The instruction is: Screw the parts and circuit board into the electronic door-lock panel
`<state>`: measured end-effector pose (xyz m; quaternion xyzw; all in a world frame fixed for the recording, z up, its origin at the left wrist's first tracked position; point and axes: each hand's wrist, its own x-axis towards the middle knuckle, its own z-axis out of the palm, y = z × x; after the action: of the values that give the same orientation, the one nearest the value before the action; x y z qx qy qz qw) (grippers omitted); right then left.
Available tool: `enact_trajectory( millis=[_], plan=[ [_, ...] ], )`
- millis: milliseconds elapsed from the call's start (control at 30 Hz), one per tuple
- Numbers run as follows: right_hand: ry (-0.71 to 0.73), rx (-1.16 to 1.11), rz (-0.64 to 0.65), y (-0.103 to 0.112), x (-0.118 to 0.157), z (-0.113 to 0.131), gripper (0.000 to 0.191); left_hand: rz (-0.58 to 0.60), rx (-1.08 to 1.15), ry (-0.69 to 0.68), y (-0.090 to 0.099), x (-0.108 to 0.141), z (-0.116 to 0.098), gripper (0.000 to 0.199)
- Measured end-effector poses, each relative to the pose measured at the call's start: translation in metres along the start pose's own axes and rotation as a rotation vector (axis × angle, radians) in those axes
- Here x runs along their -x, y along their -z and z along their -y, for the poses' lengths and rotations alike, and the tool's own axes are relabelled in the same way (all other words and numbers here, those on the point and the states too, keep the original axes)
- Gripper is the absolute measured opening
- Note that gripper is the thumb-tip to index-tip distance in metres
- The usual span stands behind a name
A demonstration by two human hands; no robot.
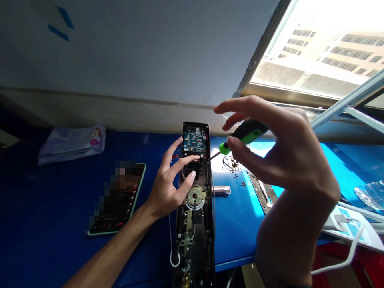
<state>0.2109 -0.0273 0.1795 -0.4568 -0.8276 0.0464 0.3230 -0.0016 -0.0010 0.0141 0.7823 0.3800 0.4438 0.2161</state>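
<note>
A long black lock-like housing (197,224) lies open, running away from me, with a blue circuit board (194,139) at its far end and a round metal part (195,196) midway. My left hand (168,188) rests over its left edge, fingers spread, the index fingertip near a small connector below the board. Between thumb and fingers, my right hand (279,148) grips a green-and-black screwdriver (244,134), tilted down to the left. Its tip reaches the housing's right side, just below the board; whether it sits on a screw is too small to tell.
A phone (121,204) with its screen lit lies left on the blue table (234,232), a purple-white packet (73,142) behind it. Right of the housing are small black screws (243,184), a wrapped cylinder (222,190) and a dark plate (261,192). A white power strip (354,230) stands far right.
</note>
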Motion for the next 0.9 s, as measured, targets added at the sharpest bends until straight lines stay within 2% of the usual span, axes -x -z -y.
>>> enact_trajectory(
  millis=[200,300,433,467,533,667,767,900],
  plan=[
    [0.014,0.013,-0.095,-0.0078,-0.003,-0.0051,0.025,0.005,-0.01,0.0,0.0006,-0.0005,-0.0001,0.033],
    [0.033,0.032,-0.076,-0.0063,-0.0025,-0.0051,0.018,0.001,0.0,-0.002,0.0005,-0.0007,-0.0006,0.033],
    [0.009,-0.024,0.023,-0.002,-0.0003,-0.0002,0.052,0.001,0.005,-0.002,0.0006,-0.0003,-0.001,0.033],
    [0.001,-0.036,0.032,-0.0018,0.0001,0.0007,0.056,0.0,0.007,-0.002,0.0007,-0.0003,-0.001,0.033],
    [-0.011,-0.031,0.024,-0.0029,0.0001,0.0014,0.047,0.0,0.008,0.002,0.001,-0.0002,-0.0013,0.034],
    [0.024,0.015,-0.086,-0.0077,-0.0019,-0.0019,0.014,0.001,-0.003,0.002,0.0017,-0.0004,-0.0016,0.034],
    [0.033,0.033,-0.101,-0.0083,-0.0025,-0.0033,0.01,-0.002,-0.005,-0.005,0.002,-0.0004,-0.0011,0.033],
    [0.029,-0.035,-0.043,-0.0035,-0.0009,-0.0001,0.034,-0.005,0.003,0.001,0.0018,-0.0001,-0.001,0.033]
  ],
)
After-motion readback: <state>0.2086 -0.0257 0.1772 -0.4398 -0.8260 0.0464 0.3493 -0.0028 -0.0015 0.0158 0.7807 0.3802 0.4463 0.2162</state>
